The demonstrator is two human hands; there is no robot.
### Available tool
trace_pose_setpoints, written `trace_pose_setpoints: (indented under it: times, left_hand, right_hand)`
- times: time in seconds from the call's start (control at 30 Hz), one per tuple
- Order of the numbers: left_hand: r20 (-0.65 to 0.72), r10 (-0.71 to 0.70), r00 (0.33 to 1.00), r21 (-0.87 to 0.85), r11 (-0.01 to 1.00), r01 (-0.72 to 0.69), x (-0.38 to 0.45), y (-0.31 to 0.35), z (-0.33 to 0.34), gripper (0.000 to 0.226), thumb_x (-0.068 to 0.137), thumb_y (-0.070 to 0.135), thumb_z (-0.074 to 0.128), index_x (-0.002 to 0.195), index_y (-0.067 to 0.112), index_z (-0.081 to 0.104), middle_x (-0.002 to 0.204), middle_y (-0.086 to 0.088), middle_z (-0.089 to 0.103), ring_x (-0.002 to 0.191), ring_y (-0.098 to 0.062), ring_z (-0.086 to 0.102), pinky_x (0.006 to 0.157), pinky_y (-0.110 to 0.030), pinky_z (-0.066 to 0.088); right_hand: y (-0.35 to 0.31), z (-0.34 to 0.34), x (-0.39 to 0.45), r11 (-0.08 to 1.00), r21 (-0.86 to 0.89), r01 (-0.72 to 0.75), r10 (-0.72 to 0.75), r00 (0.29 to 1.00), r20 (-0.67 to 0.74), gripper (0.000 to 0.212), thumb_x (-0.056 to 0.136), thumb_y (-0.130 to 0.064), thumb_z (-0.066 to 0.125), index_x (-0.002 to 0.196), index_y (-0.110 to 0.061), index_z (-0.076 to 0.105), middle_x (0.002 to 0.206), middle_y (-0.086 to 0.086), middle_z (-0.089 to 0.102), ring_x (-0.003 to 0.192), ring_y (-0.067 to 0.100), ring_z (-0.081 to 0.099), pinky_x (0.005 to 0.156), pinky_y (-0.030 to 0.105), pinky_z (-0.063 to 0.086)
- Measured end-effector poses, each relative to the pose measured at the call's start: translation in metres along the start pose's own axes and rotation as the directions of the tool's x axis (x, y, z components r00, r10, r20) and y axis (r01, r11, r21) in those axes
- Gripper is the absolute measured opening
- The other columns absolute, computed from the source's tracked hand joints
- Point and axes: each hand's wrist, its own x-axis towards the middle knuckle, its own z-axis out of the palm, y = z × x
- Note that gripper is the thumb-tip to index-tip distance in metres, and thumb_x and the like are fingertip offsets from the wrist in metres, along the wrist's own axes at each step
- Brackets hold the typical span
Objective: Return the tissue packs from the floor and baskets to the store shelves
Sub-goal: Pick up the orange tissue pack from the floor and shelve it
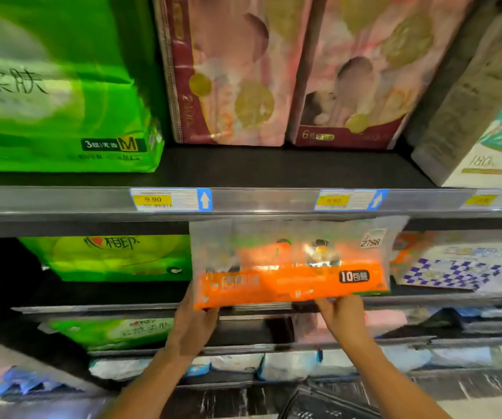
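Note:
An orange and clear tissue pack marked with a 10-pack label is held up in front of the second shelf. My left hand grips its lower left corner from below. My right hand grips its lower right edge. The pack sits between a green tissue pack on its left and a blue-checked white pack on its right. Its top edge reaches the price rail of the shelf above.
The upper shelf holds a large green pack, two pink and maroon packs and a white pack. Lower shelves carry more green, pink and white packs. A dark basket shows at the bottom edge.

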Motion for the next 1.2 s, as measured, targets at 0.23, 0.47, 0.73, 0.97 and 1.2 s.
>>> trace_pose_setpoints:
  times: [0.23, 0.47, 0.73, 0.97, 1.2]
  left_hand:
    - [0.008, -0.009, 1.000, -0.109, 0.994, 0.010, 0.020, 0.033, -0.007, 0.018, 0.091, 0.022, 0.072, 0.106, 0.014, 0.078, 0.103, -0.003, 0.075, 0.102, -0.020, 0.071, 0.085, -0.017, 0.055]
    - [0.001, -0.253, 0.968, 0.019, 0.967, 0.253, 0.042, 0.036, -0.003, 0.061, 0.085, 0.021, 0.080, 0.137, 0.016, 0.048, 0.123, -0.002, 0.063, 0.114, -0.020, 0.055, 0.100, -0.035, 0.040]
    - [-0.350, 0.134, 0.927, 0.064, 0.991, -0.119, 0.016, 0.036, 0.015, 0.118, 0.085, 0.010, 0.079, 0.149, 0.064, -0.003, 0.164, 0.003, 0.021, 0.149, -0.028, 0.031, 0.107, -0.057, 0.047]
    - [-0.011, 0.214, 0.977, 0.480, 0.858, -0.182, 0.027, 0.020, 0.015, 0.098, 0.100, 0.030, 0.060, 0.147, 0.058, -0.021, 0.164, -0.005, 0.000, 0.144, -0.036, 0.035, 0.104, -0.054, 0.047]
    - [-0.024, 0.278, 0.960, 0.590, 0.780, -0.211, 0.056, 0.022, 0.022, 0.134, 0.072, 0.015, 0.090, 0.156, 0.046, -0.010, 0.160, -0.021, 0.010, 0.138, -0.046, 0.042, 0.088, -0.051, 0.056]
  right_hand:
    - [-0.006, 0.020, 0.005, 0.978, 0.084, -0.189, 0.187, 0.982, 0.028, 0.025, 0.085, -0.038, 0.068, 0.081, -0.022, 0.049, 0.061, -0.008, 0.059, 0.058, 0.015, 0.059, 0.057, 0.027, 0.046]
    - [-0.017, 0.022, 0.031, 0.954, 0.109, -0.280, 0.264, 0.954, 0.142, 0.091, 0.077, -0.024, 0.086, 0.137, -0.038, 0.019, 0.095, -0.008, 0.064, 0.094, 0.022, 0.066, 0.086, 0.040, 0.053]
    - [-0.034, 0.024, -0.003, 0.938, 0.297, -0.180, 0.202, 0.978, -0.047, 0.114, 0.081, -0.014, 0.082, 0.158, -0.037, 0.002, 0.140, -0.016, 0.052, 0.123, -0.001, 0.055, 0.100, 0.020, 0.047]
    - [-0.015, 0.022, -0.010, 0.993, 0.024, 0.116, -0.115, 0.992, -0.054, 0.108, 0.084, -0.020, 0.078, 0.158, -0.037, 0.001, 0.165, 0.009, 0.019, 0.144, 0.002, 0.031, 0.097, 0.031, 0.050]
    - [-0.018, 0.049, 0.025, 0.916, -0.389, 0.094, -0.100, 0.995, 0.005, 0.105, 0.079, -0.012, 0.083, 0.155, -0.039, 0.017, 0.160, 0.023, 0.013, 0.126, 0.040, 0.048, 0.058, 0.041, 0.057]
